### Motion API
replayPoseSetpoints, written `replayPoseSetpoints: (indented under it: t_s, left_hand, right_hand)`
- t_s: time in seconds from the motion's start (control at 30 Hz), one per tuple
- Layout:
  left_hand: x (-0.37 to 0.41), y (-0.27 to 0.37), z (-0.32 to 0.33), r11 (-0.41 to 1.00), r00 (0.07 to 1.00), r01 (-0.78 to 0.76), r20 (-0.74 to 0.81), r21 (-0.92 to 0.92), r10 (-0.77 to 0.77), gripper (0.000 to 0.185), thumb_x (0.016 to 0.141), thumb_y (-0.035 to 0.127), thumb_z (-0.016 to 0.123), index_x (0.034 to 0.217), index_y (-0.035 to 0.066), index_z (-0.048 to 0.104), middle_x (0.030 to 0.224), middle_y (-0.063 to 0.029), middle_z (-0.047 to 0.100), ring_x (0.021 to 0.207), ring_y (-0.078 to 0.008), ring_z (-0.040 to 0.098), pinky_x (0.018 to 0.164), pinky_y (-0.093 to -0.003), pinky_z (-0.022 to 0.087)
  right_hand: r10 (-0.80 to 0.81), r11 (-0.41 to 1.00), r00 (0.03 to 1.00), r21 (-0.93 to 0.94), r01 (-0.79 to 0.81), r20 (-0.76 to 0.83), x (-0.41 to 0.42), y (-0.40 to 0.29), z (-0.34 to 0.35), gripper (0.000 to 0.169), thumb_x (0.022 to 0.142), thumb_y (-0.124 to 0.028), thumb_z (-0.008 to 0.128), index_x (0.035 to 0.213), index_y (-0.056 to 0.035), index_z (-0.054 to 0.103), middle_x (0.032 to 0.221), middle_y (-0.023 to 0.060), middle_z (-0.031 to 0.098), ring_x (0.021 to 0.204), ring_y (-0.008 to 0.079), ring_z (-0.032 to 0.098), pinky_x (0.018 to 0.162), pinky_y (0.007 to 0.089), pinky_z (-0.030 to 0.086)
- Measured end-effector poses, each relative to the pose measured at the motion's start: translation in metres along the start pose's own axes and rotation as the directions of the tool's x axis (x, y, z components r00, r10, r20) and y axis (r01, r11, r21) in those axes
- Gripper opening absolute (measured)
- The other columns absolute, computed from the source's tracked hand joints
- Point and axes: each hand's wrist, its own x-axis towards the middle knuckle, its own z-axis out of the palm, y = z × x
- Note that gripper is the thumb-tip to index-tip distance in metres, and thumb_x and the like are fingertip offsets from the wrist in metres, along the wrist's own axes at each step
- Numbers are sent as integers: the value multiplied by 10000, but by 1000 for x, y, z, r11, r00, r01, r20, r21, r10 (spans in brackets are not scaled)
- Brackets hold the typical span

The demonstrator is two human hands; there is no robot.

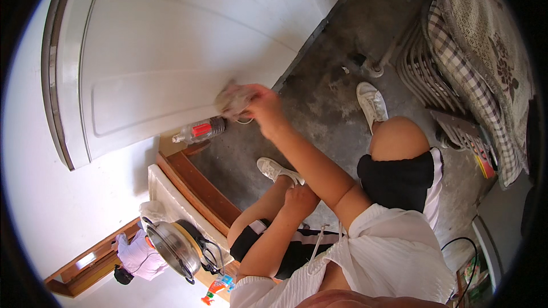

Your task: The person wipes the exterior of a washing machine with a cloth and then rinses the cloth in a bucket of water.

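Note:
My right hand (pixel 266 109) grips a crumpled greyish cloth (pixel 234 102), blurred by motion, at the lower part of a large white panel (pixel 180 51) that looks like a refrigerator's side. A pale loop shows just under the fingers. My left hand (pixel 302 201) is curled into a fist by my left knee, partly overlapped by my right forearm; nothing shows in it. Close to the cloth lies a clear plastic bottle (pixel 199 131) with a red label.
A wooden piece of furniture (pixel 205 192) carries a steel pan (pixel 175 250) and an orange spray bottle (pixel 216 288). Beyond, a person (pixel 141 256) in a pale top is visible. Right, blankets (pixel 492 51) cover a metal-framed chair (pixel 424 77). A black cable (pixel 469 241) bends near the lower right.

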Motion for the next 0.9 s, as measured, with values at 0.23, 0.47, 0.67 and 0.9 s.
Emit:
replayPoseSetpoints:
  t_s: [0.23, 0.47, 0.67, 0.9]
  left_hand:
    - [13, 2, 9, 984, 986, -157, -45, 85, 161, 265, 779, 333, 581, 748, 76, 639, 721, -91, 625, 674, -236, 627, 578, -395, 487]
    - [15, -19, 43, 980, 967, -177, -168, 89, 190, 225, 742, 259, 578, 877, 88, 634, 822, -101, 630, 750, -230, 627, 494, -379, 474]
    - [8, -25, 53, 971, 930, -174, -296, 166, 217, 465, 781, 272, 554, 1209, 93, 513, 1186, -105, 535, 1019, -237, 549, 752, -403, 469]
    - [15, -48, 96, 952, 963, -208, -123, 225, 239, 625, 851, 403, 495, 1385, 170, 270, 1443, -78, 232, 1322, -292, 201, 1075, -439, 139]
  right_hand:
    - [-29, 991, 891, 101, 83, -454, 115, 60, -136, 292, 709, 21, 500, 990, -8, 575, 886, 95, 615, 787, 235, 621, 642, 369, 524]
    - [-542, 707, 762, -683, 184, -356, 87, 51, -58, 344, 729, -20, 522, 1069, -10, 578, 851, 232, 621, 767, 350, 613, 684, 387, 478]
    - [-484, 717, 875, -580, 386, -16, 2, -15, 52, 512, 761, 2, 479, 1258, 57, 368, 1176, 300, 461, 1117, 401, 450, 911, 395, 384]
    - [-747, 369, 612, -606, 705, 258, -60, -27, 129, 623, 753, 19, 583, 1311, 51, 309, 1345, 347, 204, 1214, 470, 306, 996, 411, 309]
